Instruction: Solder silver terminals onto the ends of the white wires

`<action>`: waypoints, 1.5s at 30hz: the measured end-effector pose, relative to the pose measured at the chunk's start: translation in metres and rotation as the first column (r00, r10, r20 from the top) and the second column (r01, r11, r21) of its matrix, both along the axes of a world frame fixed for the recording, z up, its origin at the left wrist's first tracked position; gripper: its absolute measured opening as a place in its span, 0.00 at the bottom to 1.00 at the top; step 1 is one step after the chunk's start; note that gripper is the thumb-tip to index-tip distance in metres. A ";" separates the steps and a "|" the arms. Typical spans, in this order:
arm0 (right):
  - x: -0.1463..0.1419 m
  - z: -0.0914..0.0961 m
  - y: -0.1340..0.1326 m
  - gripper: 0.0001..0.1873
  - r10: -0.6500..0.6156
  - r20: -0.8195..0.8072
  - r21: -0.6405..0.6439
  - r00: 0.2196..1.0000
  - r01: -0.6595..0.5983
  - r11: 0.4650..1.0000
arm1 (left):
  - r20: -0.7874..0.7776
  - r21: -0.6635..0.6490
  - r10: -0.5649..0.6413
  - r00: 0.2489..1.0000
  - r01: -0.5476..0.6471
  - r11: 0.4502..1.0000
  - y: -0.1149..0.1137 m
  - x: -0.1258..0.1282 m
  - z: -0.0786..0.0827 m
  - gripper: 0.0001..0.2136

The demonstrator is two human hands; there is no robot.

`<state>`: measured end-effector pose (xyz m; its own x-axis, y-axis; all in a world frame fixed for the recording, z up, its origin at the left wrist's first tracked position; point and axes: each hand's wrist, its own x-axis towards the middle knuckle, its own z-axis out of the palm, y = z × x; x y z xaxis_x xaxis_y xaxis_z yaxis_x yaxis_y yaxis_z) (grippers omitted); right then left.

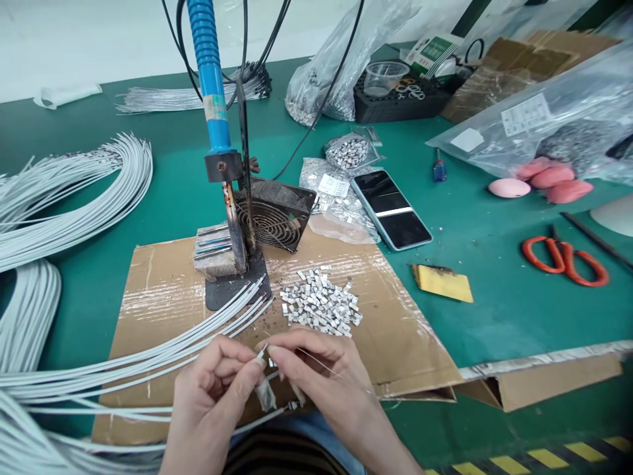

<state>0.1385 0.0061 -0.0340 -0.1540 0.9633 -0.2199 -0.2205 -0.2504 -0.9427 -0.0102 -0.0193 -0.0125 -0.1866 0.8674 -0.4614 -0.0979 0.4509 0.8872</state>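
Note:
My left hand (217, 386) is closed, its thumb and forefinger pinching a white cable (262, 353) just behind its tip. At that tip the thumb and forefinger of my right hand (329, 369) also close on the cable. A thin pale wire (316, 360) runs across the right fingers. Small metal pieces show partly beneath the hands, along with another white cable end (277, 414). Just beyond my fingers lies a pile of small silver-white connectors (321, 303). White cables (217, 326) fan out left of it, tips toward a soldering iron (210, 99) clamped upright.
A dusty fan (274, 221) stands behind the iron on cardboard (395, 343). To the right lie a phone (392, 210), a yellow sponge (444, 284), orange-handled scissors (564, 257) and a small screwdriver (439, 166). Coiled cable bundles (109, 198) fill the left; plastic bags (321, 86) sit behind.

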 end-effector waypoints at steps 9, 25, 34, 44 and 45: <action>0.016 0.001 0.002 0.09 -0.032 0.409 0.545 0.912 -0.217 0.810 | 0.242 -0.139 -0.026 0.970 0.061 0.988 -0.002 -0.013 0.002 0.20; 0.042 -0.004 0.007 0.10 -0.186 0.347 0.374 0.919 0.047 0.926 | 0.229 -0.185 0.000 0.973 0.043 0.982 -0.002 -0.017 0.010 0.24; -0.001 0.004 -0.001 0.08 0.078 -0.009 0.104 0.997 -0.077 0.992 | 0.210 -0.121 0.029 0.977 -0.003 0.993 -0.004 -0.013 0.007 0.22; 0.012 0.009 0.001 0.12 -0.006 0.262 0.442 0.965 -0.114 0.890 | 0.123 -0.057 0.010 0.992 -0.003 0.998 -0.009 -0.010 0.003 0.22; 0.016 0.007 0.002 0.13 -0.065 0.247 0.452 0.967 -0.056 0.890 | 0.112 -0.061 0.007 0.994 0.000 0.998 -0.009 -0.010 0.002 0.23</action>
